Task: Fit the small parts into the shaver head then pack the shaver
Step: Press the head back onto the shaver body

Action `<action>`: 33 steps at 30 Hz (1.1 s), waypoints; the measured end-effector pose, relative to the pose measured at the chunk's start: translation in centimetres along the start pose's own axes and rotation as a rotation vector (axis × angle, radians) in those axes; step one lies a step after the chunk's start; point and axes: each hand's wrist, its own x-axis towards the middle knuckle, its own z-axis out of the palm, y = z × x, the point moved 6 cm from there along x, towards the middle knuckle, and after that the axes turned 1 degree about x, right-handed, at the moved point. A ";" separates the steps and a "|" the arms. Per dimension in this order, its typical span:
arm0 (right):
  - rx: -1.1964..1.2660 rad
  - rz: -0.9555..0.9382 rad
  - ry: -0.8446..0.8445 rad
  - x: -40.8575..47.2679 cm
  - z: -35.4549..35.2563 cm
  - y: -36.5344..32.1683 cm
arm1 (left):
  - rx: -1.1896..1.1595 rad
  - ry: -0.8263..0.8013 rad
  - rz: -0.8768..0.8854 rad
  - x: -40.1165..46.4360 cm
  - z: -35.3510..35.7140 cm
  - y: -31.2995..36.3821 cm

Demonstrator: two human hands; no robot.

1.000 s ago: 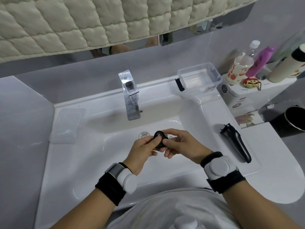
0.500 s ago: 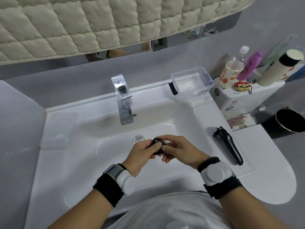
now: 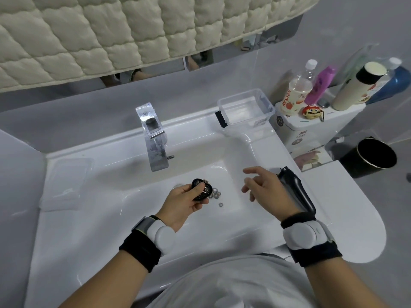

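Note:
My left hand [image 3: 185, 202] holds the black shaver head [image 3: 201, 189] over the white sink basin [image 3: 235, 210], thumb pressed on its top. Several small round metal cutter parts [image 3: 215, 192] lie on the basin floor just right of the head, and one more toothed part [image 3: 220, 204] lies a little nearer me. My right hand [image 3: 264, 187] hovers over the right side of the basin, fingers spread and holding nothing. The black shaver body [image 3: 297, 190] lies on the sink's right ledge, partly hidden behind my right hand.
A chrome tap [image 3: 153, 138] stands behind the basin. A clear plastic box [image 3: 245, 110] with a black clip sits at the back right, its clear lid [image 3: 66, 178] on the left ledge. Bottles [image 3: 295, 92] crowd the toilet tank; a black bin [image 3: 370, 157] stands right.
My right hand has let go of the shaver head and moved right, toward the shaver body. The left hand keeps the head, and the small parts in the basin are now uncovered.

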 end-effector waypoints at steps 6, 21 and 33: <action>-0.300 -0.121 0.433 -1.0 -5.9 0.4 | 0.029 -0.032 -0.005 0.5 0.3 0.0; -0.719 0.189 0.354 -0.6 -7.8 6.6 | 0.066 -0.039 -0.079 0.6 0.5 -0.7; 0.235 0.162 -0.216 -2.2 1.2 1.3 | -0.207 -0.103 -0.066 -0.7 -0.8 0.6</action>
